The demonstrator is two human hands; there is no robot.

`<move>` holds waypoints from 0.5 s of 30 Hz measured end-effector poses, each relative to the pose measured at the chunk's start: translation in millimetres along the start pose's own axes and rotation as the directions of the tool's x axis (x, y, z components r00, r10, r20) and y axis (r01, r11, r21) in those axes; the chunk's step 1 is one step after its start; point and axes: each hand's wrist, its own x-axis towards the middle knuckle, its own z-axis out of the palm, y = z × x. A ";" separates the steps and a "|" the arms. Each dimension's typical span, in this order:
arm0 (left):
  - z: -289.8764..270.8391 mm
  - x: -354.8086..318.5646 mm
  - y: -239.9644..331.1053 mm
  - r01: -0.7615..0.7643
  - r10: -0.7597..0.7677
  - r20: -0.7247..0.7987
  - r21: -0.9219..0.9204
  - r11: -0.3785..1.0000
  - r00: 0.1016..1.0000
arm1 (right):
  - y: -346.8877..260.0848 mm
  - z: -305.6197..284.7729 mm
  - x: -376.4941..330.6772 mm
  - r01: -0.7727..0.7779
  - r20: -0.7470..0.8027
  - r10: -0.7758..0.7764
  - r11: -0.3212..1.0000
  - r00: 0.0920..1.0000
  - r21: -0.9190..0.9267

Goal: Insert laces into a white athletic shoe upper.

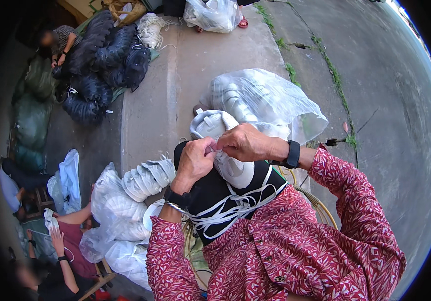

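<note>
A white shoe [236,173] lies across the black cloth [204,196] on my lap, its rounded toe toward me and its padded collar pointing away. My left hand [195,161] and my right hand [249,142] meet over the middle of the shoe, fingertips pinched close together. What they pinch is hidden by the fingers; a bit of white shows between them. Several loose white shoelaces [240,203] spread over the cloth, just nearer to me than the toe.
Beyond my right hand lies a clear plastic bag [270,103] of white shoes. To my left stand a row of nested white shoe uppers [149,179] and filled plastic bags [117,220]. Black shoe uppers [95,65] are heaped at far left. Other people sit along the left side.
</note>
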 end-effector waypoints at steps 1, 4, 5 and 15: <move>-0.2 0.0 3.1 -0.002 0.002 0.004 0.000 1.000 1.000 | -0.2 0.4 -1.2 -0.003 -0.003 0.003 1.000 1.000 0.000; -0.5 -1.2 10.5 -0.052 0.052 0.009 0.293 0.955 0.999 | -5.0 -1.0 1.8 0.036 0.019 -0.035 0.997 0.999 -0.068; 0.7 -2.1 11.2 -0.085 0.094 -0.012 0.335 0.938 0.995 | -5.3 -0.8 1.9 0.040 0.015 -0.039 0.997 0.999 -0.068; 49.4 -23.0 0.9 0.250 -0.171 -0.496 0.095 0.964 0.851 | 10.7 -14.2 -8.8 -0.131 0.038 0.142 0.968 0.989 -0.215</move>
